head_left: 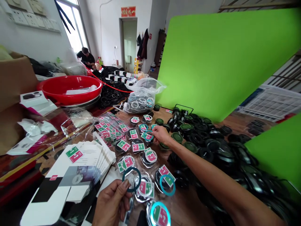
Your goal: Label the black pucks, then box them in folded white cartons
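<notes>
My left hand [114, 201] is closed, pinching a dark teal ring [140, 179] upright between thumb and fingers. Farther forward, my right hand [161, 135] is closed with its fingertips at the edge of another teal ring [148, 140], which lies over a round black piece with a green-and-pink card. Around both hands sit several round black pieces in clear plastic, topped with cards [124, 145]. White rings lie on some, such as the one with a white ring [151, 156]. Teal rings rest on two nearer pieces, one with a blue-teal ring [173, 190], the other with a bright ring [168, 211].
Fanned flat boxes [51, 191] lie at the left, below piled green-and-pink cards [105, 131]. A clear bag of rings [138, 103] stands at the back. Black round parts [211, 144] heap at the right beside a green panel [202, 62]. A red basin [70, 80] and seated person [86, 58] are farther off.
</notes>
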A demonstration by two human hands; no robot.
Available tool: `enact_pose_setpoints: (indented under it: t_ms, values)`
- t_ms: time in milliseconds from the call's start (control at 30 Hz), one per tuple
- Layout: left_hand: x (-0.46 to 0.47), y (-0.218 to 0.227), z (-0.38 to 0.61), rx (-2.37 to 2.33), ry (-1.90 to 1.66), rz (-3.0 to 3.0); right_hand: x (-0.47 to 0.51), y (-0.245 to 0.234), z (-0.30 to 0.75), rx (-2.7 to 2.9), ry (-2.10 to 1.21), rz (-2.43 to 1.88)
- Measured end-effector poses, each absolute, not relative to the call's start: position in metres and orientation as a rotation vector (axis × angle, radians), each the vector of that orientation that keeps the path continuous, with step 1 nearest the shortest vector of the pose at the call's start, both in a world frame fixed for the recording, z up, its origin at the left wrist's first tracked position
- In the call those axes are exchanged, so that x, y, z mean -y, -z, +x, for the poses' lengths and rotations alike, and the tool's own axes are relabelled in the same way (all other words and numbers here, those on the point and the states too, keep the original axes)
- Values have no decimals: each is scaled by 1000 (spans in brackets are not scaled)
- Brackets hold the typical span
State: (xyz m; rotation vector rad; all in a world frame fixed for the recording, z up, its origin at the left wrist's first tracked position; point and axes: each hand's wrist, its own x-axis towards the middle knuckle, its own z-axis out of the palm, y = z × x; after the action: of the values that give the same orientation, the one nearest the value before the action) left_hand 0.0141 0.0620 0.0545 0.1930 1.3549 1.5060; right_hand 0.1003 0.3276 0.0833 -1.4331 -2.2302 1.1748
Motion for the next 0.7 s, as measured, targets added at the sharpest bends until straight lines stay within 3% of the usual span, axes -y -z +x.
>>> enact_pose_setpoints:
  t_ms: [167, 367, 567, 700]
  values:
    - [-59, -54, 13, -1348, -1497, 195, -339, -72, 97, 2300, -946, -1444]
    - [-61, -52, 19, -1323, -1505, 232, -304, -96, 121, 2428, -719, -1225]
    - [-64, -54, 21, -1289, -1512, 251, -215, -111, 122, 2676, -1255, -736]
    - [-64, -58, 15, -1302, -1574, 141, -220, -108, 100, 2584, -1386, -919]
